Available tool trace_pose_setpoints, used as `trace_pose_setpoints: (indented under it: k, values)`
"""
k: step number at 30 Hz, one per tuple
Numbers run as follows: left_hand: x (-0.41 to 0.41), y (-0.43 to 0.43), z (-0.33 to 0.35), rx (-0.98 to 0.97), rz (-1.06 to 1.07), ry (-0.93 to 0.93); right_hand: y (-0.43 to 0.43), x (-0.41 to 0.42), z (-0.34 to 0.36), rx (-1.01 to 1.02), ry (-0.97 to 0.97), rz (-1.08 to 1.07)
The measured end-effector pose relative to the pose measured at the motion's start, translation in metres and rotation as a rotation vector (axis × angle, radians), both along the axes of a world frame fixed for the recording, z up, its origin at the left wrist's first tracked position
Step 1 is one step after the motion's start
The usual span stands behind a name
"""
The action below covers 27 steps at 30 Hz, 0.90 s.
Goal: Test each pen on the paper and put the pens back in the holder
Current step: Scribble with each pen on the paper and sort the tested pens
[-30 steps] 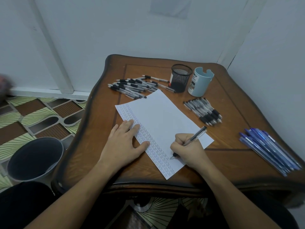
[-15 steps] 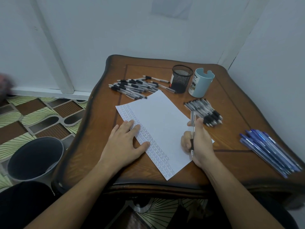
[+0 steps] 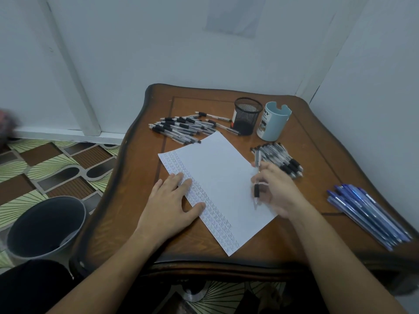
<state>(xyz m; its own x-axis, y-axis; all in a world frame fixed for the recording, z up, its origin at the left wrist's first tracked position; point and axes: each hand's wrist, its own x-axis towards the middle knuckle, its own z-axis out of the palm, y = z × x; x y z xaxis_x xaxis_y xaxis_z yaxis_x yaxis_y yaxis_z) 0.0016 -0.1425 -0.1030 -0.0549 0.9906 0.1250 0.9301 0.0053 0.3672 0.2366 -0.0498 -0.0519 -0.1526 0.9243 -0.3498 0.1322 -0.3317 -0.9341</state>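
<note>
A white sheet of paper (image 3: 217,177) lies slanted on the wooden table (image 3: 317,150), with rows of small pen marks along its left edge. My left hand (image 3: 172,207) rests flat on that marked edge. My right hand (image 3: 275,191) holds a clear pen with a black grip (image 3: 256,177) upright over the paper's right edge, tip pointing down and toward me. A black mesh holder (image 3: 247,116) and a pale blue holder (image 3: 273,124) stand at the back. One pile of black-grip pens (image 3: 181,129) lies left of the holders, another pile (image 3: 281,158) just beyond my right hand.
A bundle of blue pens (image 3: 367,214) lies at the table's right edge. A dark bin (image 3: 45,227) stands on the patterned floor to the left. White walls close in behind and on the right.
My right hand has lifted the pen from writing near the paper's lower edge and moved up and right, turning the pen upright. My left hand has stayed on the paper.
</note>
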Motion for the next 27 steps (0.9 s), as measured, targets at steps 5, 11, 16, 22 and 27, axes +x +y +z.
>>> trace_pose_setpoints:
  k: [5,11,16,22,27]
  values:
    - [0.0,-0.001,-0.001,0.014,0.002,-0.002,0.057,0.038,0.034,0.332,-0.421,-0.141]
    - [0.0,0.0,-0.001,0.015,0.008,0.014,0.11,0.072,0.02,0.266,-0.618,-0.253]
    - [0.0,0.001,0.0,0.004,0.007,0.033,0.117,0.074,0.003,0.202,-0.705,-0.215]
    - [0.0,0.001,0.001,0.015,0.009,0.01,0.114,0.077,0.009,0.181,-0.811,-0.187]
    - [0.001,0.0,0.003,0.0,0.01,0.028,0.112,0.049,0.018,0.48,-1.126,-0.24]
